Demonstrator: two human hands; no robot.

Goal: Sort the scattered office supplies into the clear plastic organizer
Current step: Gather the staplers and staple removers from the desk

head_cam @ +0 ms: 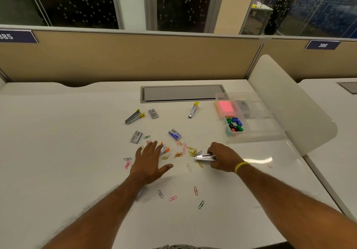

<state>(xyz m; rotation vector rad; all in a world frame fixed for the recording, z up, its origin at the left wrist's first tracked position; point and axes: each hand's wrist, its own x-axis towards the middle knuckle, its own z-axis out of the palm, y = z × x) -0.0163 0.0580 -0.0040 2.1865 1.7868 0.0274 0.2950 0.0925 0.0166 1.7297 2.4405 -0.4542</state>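
Left hand [147,162]: palm down, fingers straight and spread, holding nothing. It sits over the left side of the paper clips [179,153]; can't tell whether it touches the desk [58,152]. Its fingertips are just beside a small orange-tipped stapler [165,149].

Right hand [222,157]: fingers curled around a silver stapler [204,157], low at the desk surface, with the stapler's nose pointing left into the clip pile. There's a yellow wristband [241,166] on that wrist.

The organizer [257,131] is at the right rear of the desk, well apart from both hands. Inside it are pink sticky notes [226,107] in the far-left section, a grey box [243,106] beside them, and coloured binder clips [234,125] in the near-left section.

Still loose on the desk:
- yellow-tipped stapler pair [133,116], left rear, with a clear staple box [153,113] just beside it
- another yellow-tipped stapler [193,109], near the grey cable hatch [181,92]
- second clear staple box [136,136], just beyond the left hand
- blue staple box [174,134], centre
- paper clips, mostly between the hands, plus a few nearer the person
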